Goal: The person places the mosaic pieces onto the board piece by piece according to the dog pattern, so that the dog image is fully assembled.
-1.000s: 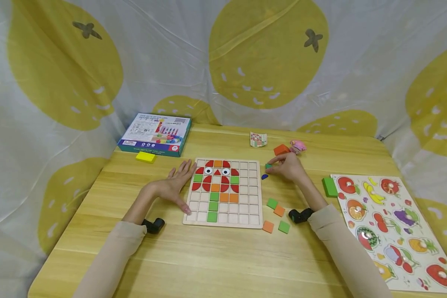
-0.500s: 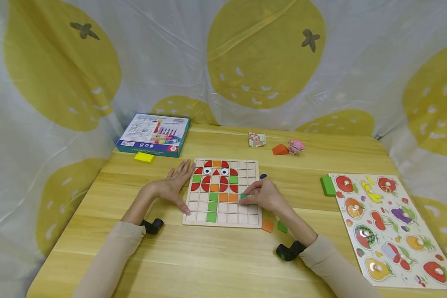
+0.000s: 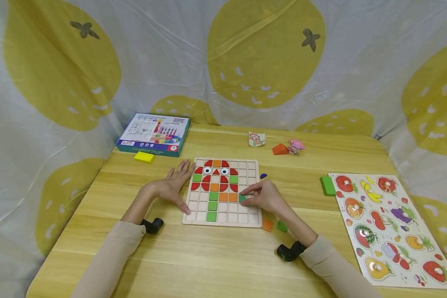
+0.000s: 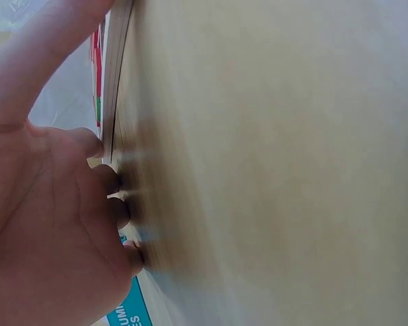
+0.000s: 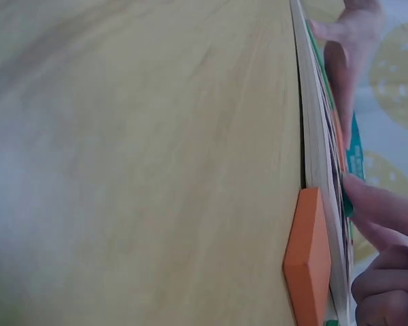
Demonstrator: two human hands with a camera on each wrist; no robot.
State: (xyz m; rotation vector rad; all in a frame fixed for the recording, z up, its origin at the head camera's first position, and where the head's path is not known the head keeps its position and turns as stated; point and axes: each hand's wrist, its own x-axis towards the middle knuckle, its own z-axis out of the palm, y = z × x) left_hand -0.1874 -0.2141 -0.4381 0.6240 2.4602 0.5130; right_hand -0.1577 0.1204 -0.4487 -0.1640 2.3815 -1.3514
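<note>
A wooden grid board (image 3: 243, 217) lies mid-table, bearing red curved pieces, two eye pieces (image 3: 224, 171), and orange and green square tiles. My left hand (image 3: 172, 189) spreads along its left side, thumb and fingertips at the edge; the left wrist view has the palm (image 4: 54, 210) beside the board's side (image 4: 117, 75). Between thumb and index finger my right hand (image 3: 265, 196) pinches a dark green square tile (image 3: 242, 198), low over the cell right of two orange tiles (image 3: 227, 197). In the right wrist view that green tile (image 5: 347, 197) is at the board's surface.
Right of the board lie an orange tile (image 3: 267, 225), a green tile (image 3: 282, 226) and a blue half-round piece (image 3: 263, 176). Behind are a pattern card (image 3: 257, 139), an orange block (image 3: 280, 149) and a pink figurine (image 3: 296, 146). A box (image 3: 152, 134) stands left; a fruit puzzle (image 3: 395, 227) right.
The right hand has brought the green tile from beyond the board's upper right to a cell beside the orange tiles, and lowered it there. The left hand has stayed at the board's left edge.
</note>
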